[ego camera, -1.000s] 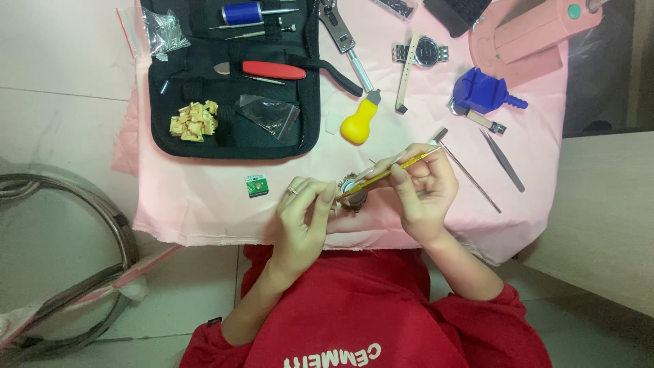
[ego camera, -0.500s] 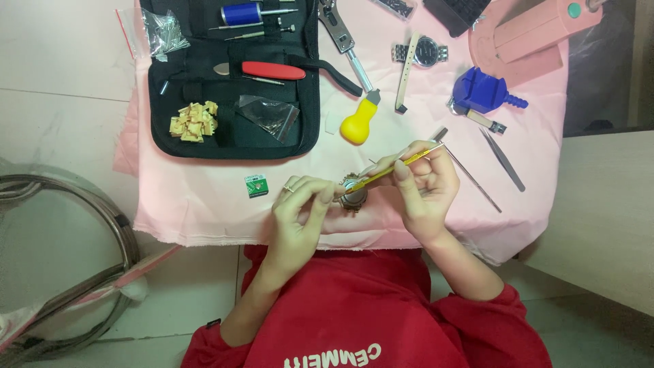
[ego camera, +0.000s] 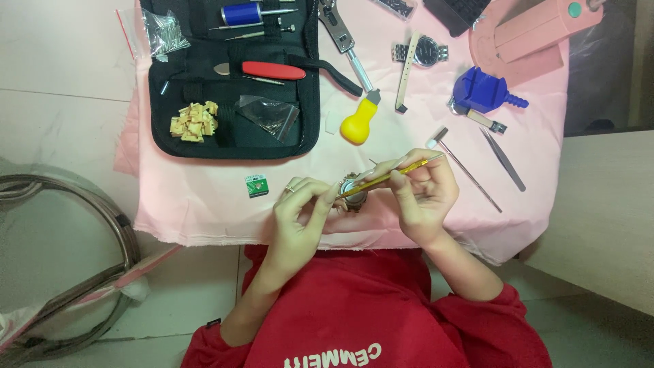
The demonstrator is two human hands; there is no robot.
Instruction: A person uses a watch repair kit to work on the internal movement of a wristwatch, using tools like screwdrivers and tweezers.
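Observation:
My left hand (ego camera: 300, 211) pinches a small round metal watch case (ego camera: 353, 189) over the near edge of the pink cloth (ego camera: 204, 197). My right hand (ego camera: 422, 194) grips a thin yellow-handled tool (ego camera: 388, 177) like a pen. Its tip rests on the watch case. Both hands are close together, just above my red sleeves.
An open black tool pouch (ego camera: 231, 75) lies at the back left with a red-handled tool (ego camera: 272, 70). A yellow-handled opener (ego camera: 357, 123), a wristwatch (ego camera: 426, 51), a blue holder (ego camera: 480, 92), tweezers (ego camera: 504, 160), a small hammer (ego camera: 463, 174) and a green packet (ego camera: 257, 185) lie around.
The hands and the watch case have shifted slightly; the yellow tool stays on the case at a slightly different tilt.

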